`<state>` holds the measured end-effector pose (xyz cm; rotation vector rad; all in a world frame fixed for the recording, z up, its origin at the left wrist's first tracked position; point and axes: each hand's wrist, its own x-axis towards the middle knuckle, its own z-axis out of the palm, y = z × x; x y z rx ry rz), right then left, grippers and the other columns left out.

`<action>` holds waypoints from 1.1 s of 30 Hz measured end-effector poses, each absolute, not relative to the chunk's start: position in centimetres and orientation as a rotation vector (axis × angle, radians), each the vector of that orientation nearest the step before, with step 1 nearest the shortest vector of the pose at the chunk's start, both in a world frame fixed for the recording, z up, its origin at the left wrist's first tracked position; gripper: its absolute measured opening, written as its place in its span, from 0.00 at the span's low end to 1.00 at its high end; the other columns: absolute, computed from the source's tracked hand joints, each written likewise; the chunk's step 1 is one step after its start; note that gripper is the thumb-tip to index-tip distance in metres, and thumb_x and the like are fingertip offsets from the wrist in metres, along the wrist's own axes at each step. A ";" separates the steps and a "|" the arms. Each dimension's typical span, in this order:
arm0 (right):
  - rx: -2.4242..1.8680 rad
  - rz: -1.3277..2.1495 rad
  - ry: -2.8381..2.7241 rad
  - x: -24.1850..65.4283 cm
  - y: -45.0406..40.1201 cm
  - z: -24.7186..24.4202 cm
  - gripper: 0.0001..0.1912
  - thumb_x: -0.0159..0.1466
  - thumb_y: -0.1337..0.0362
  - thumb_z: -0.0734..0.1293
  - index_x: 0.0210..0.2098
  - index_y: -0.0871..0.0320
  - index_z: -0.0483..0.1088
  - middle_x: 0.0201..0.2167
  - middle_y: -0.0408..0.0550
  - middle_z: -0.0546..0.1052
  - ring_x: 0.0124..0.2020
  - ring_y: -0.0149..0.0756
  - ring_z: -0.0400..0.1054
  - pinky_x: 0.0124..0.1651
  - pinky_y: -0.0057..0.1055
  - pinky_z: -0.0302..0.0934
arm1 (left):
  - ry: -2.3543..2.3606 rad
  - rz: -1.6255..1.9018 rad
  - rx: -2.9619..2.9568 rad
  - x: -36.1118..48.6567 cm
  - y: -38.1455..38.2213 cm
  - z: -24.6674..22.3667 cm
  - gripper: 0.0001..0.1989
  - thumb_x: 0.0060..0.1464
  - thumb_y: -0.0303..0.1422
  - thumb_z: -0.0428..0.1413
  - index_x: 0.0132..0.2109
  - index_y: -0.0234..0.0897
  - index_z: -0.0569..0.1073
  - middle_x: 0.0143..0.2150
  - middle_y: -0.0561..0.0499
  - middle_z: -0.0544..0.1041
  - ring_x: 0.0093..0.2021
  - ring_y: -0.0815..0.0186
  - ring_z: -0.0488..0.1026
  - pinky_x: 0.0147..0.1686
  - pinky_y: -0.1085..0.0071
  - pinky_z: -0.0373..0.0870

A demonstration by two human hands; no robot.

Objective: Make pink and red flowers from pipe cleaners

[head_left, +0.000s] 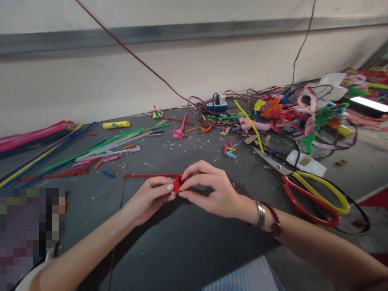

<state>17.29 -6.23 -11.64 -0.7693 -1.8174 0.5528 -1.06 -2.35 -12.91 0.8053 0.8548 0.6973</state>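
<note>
My left hand [151, 200] pinches a small red pipe-cleaner flower [177, 184] between thumb and fingers, low over the dark table. From the other side, the fingertips of my right hand [210, 188] grip the same piece. It looks bent into loops, though fingers partly cover it. A straight red pipe cleaner [145, 175] runs left from behind the fingers; whether it joins the flower I cannot tell. Farther back lies a pink pipe-cleaner flower with a stem [179, 133]. Scissors [300, 178] with one red and one yellow handle rest near my right wrist.
Bundles of coloured pipe cleaners [36, 139] lie at the left, near a yellow glue stick [116, 125]. Behind stand a blue-and-white power adapter [216, 106] and tangled cords. Finished-looking colourful pipe-cleaner shapes [273, 108] pile up at the right. Scraps dot the dark table [169, 246].
</note>
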 end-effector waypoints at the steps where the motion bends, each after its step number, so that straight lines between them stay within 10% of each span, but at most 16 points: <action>1: -0.777 0.591 -1.793 17.3 -6.2 -11.6 0.02 0.55 0.69 0.67 0.30 0.60 0.71 0.34 0.48 0.71 0.37 0.31 0.66 0.43 0.30 0.63 | 0.859 0.700 0.804 -1.0 -2.3 -12.9 0.08 0.31 0.30 0.67 0.24 0.33 0.78 0.18 0.53 0.75 0.19 0.75 0.70 0.22 0.85 0.69; 11: -0.873 0.870 -1.727 17.2 -5.8 -12.4 0.13 0.57 0.68 0.65 0.43 0.58 0.68 0.40 0.48 0.70 0.40 0.31 0.65 0.40 0.28 0.63 | 0.769 0.706 0.671 -1.5 -2.6 -13.3 0.09 0.31 0.28 0.67 0.24 0.32 0.75 0.16 0.56 0.73 0.17 0.78 0.68 0.18 0.88 0.68; 33: -0.823 0.773 -1.582 15.2 -7.1 -13.1 0.04 0.56 0.65 0.67 0.29 0.56 0.75 0.35 0.46 0.72 0.35 0.31 0.67 0.40 0.31 0.63 | 0.637 0.712 0.696 -0.7 -4.1 -13.5 0.07 0.33 0.25 0.66 0.24 0.35 0.77 0.23 0.54 0.76 0.26 0.74 0.71 0.29 0.83 0.69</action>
